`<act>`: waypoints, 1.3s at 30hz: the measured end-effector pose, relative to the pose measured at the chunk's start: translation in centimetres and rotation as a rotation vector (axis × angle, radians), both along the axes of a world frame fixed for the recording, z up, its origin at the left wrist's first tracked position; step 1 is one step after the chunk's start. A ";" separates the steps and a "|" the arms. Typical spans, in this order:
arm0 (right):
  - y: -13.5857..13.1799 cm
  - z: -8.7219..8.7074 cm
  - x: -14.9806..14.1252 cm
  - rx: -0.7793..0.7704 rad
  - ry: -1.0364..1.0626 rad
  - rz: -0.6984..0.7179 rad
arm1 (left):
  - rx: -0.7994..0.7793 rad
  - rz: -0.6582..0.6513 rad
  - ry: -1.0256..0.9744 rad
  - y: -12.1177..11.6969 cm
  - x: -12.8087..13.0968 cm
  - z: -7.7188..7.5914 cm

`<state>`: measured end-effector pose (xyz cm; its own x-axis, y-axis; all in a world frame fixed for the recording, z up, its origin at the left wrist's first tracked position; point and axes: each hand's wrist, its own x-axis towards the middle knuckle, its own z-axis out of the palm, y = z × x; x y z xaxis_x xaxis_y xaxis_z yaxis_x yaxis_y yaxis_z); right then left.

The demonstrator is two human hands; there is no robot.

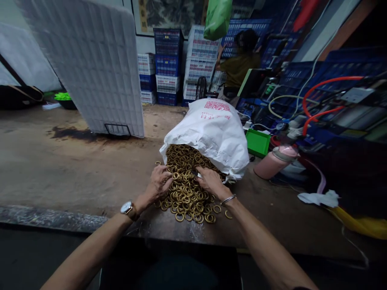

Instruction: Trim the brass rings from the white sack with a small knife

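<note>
A white sack (211, 133) lies on its side on the brown worktable (75, 169), its mouth toward me. A heap of brass rings (186, 193) spills out of it onto the table. My left hand (157, 184), with a watch on the wrist, rests on the left edge of the heap, fingers curled over rings. My right hand (210, 181), a bangle on its wrist, lies on the right side of the heap by the sack's mouth, fingers bent into the rings. What the fingers hold is hidden.
A white quilted panel (96, 68) stands at the back left. A pink flask (276, 161) and a green box (257, 143) lie right of the sack, with hoses and crates behind. Another person (242, 60) sits far back. White rag (317, 198) at right.
</note>
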<state>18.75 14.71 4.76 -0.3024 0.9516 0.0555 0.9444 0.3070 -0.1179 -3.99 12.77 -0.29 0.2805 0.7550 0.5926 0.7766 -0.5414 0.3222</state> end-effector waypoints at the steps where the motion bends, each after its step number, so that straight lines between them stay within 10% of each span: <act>1: -0.1 -0.1 0.0 0.010 0.003 0.002 | 0.018 0.012 -0.015 -0.2 -0.2 -0.5; 9: -3.7 -2.0 4.6 0.263 0.452 0.074 | 0.054 0.194 -0.097 -5.3 -1.1 -3.6; 14: -9.2 -6.1 9.5 0.215 0.568 -0.264 | -0.051 0.346 -0.074 -8.5 0.4 -4.7; 19: -12.7 -7.8 10.7 0.041 0.483 -0.477 | -0.095 0.338 -0.026 -9.7 2.4 -4.6; 39: -12.2 -7.8 8.8 0.002 0.066 -0.444 | 0.033 0.279 -0.236 -10.8 2.0 -4.3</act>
<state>27.59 2.50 -2.99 0.1395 0.9882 0.0626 0.9751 -0.1260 -0.1823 -2.02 2.01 -4.61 -0.0812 0.7623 0.6421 0.8022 -0.3323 0.4961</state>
